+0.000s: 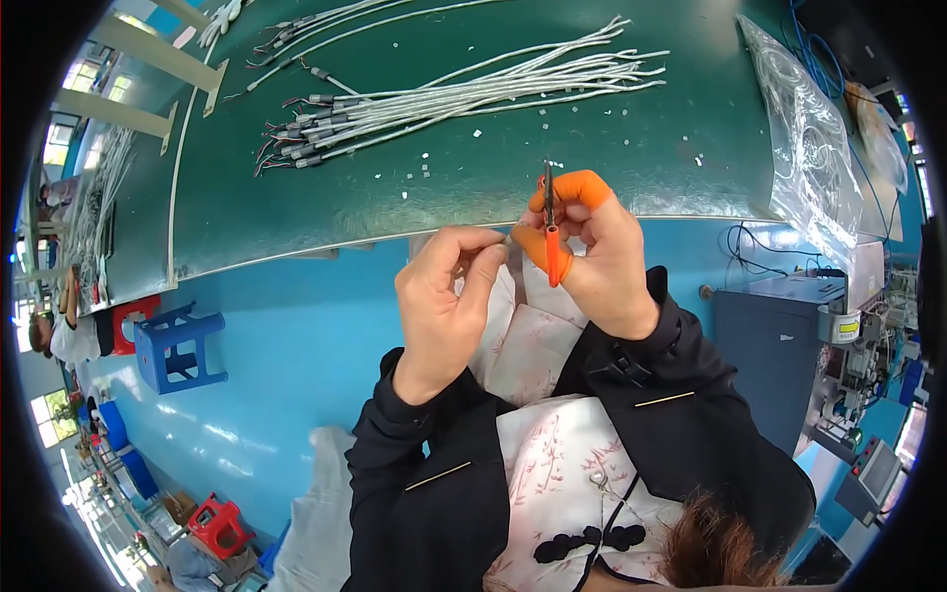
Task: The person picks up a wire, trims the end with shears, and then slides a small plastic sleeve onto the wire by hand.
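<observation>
My right hand [607,266] holds a small pair of scissors [553,259] with orange handles. Their dark blades point away from me, over the near edge of the green table [473,192]. An orange finger cot [587,186] covers a fingertip of that hand, and another orange cover is on its thumb. Close beside it, my left hand [444,296] is closed in a pinch, thumb against forefinger. Whatever sits in that pinch, next to the right thumb, is too small to make out. Beyond both hands lies a bundle of silvery cables [444,102] with dark connectors and thin coloured wires at their left ends.
Small white scraps [404,195] dot the tabletop. More cables [355,22] lie at the far edge. A clear plastic bag [804,128] hangs over the right end. A blue stool [180,347] stands on the floor at left, a dark cabinet [755,345] at right.
</observation>
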The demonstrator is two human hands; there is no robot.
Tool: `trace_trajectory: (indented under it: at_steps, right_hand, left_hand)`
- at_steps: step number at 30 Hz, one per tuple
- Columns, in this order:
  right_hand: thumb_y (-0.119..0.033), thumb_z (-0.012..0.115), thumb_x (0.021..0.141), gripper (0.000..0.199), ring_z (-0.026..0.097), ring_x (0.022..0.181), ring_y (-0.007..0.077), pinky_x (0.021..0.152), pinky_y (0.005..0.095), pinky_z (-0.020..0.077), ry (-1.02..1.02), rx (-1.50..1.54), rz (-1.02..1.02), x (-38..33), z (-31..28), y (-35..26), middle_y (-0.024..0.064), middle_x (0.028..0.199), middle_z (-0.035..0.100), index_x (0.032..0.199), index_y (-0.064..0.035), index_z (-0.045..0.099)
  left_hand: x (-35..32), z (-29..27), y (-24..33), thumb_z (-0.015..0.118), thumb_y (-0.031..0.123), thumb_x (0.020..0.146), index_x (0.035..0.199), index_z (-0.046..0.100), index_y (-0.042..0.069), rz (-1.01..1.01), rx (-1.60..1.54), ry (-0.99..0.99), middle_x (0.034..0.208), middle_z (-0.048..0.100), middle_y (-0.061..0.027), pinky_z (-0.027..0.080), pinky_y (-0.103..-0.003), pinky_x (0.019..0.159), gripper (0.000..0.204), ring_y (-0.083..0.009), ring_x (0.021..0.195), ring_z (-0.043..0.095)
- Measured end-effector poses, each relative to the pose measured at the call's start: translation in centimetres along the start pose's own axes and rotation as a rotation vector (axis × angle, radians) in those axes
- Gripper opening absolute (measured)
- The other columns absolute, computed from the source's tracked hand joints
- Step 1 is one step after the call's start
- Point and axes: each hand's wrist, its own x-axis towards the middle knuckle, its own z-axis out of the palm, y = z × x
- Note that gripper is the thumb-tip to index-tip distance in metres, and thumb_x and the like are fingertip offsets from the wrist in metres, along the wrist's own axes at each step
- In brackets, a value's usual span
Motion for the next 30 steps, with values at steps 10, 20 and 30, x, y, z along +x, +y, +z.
trace_trajectory:
  at_steps: [10, 20, 30]
  right_hand:
    - [0.006, 0.069, 0.076, 0.033, 0.058, 0.081, 0.0086, 0.072, 0.0216, 0.0476, -0.166, 0.241, 0.291, 0.9, -4.6, 0.0, 0.0028, 0.087, 0.06, 0.103, -0.0015, 0.052]
    - [0.002, 0.07, 0.076, 0.032, 0.059, 0.078, 0.0088, 0.069, 0.0212, 0.047, -0.21, 0.044, 0.114, 1.0, -2.5, -0.5, 0.0033, 0.087, 0.061, 0.102, -0.0017, 0.052]
    - [0.001, 0.069, 0.077, 0.028, 0.06, 0.077, 0.0096, 0.068, 0.0227, 0.0472, -0.243, 0.39, 0.429, 1.6, -6.8, -0.4, 0.0051, 0.085, 0.061, 0.098, -0.0019, 0.051]
  left_hand:
    - [0.3, -1.7, -0.1, 0.06, 0.002, 0.088, 0.094, 0.061, -0.003, -0.227, -0.14, -0.063, 0.081, 0.064, -0.0053, 0.047, -0.022, 0.064, 0.008, -0.0094, 0.07, 0.058]
    - [0.1, 0.0, 0.1, 0.06, 0.0, 0.086, 0.093, 0.06, -0.003, -0.028, 0.048, -0.081, 0.08, 0.062, -0.0064, 0.047, -0.023, 0.061, 0.007, -0.0114, 0.067, 0.059]
    - [-0.2, -1.9, 0.5, 0.057, 0.003, 0.091, 0.096, 0.059, -0.003, -0.165, 0.036, -0.2, 0.081, 0.059, -0.0015, 0.045, -0.021, 0.067, 0.008, -0.0081, 0.073, 0.056]
